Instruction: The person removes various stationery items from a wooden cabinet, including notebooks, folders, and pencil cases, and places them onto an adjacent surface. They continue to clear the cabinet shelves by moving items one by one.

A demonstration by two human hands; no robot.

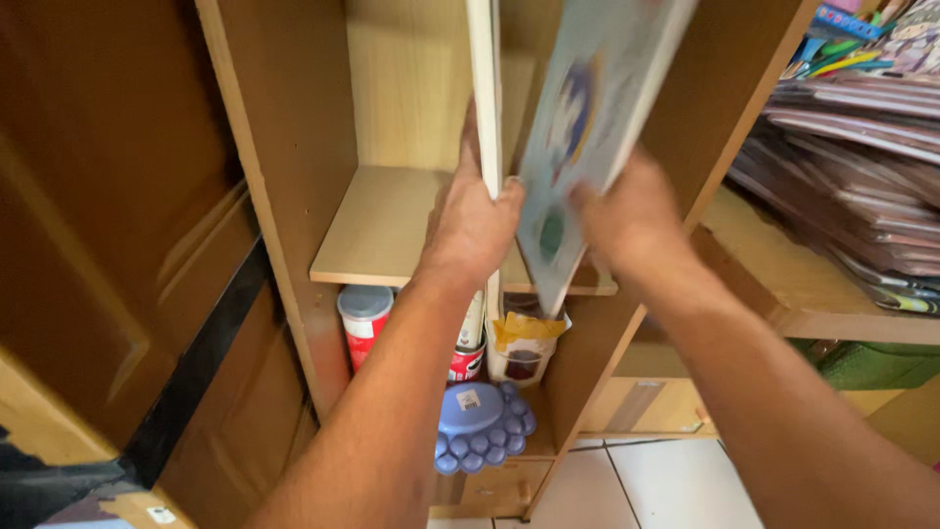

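Observation:
My left hand (472, 223) grips the lower edge of a thin cream-white board (485, 88) that stands upright over a light wooden shelf (377, 230). My right hand (627, 217) holds a flat pale blue book or board (587, 127) with a round picture on it, tilted to the right and blurred. Both flat things reach up out of the frame. The two hands are close together, above the front edge of the shelf, inside a narrow wooden shelving unit.
Below the shelf stand a red can with a grey lid (363, 321), a second red can (468, 360), a packet with a yellow top (524, 345) and a lilac plastic thing with rounded bumps (482, 423). At right a stack of thin books (862, 167) lies on another shelf. A brown door (108, 225) is at left.

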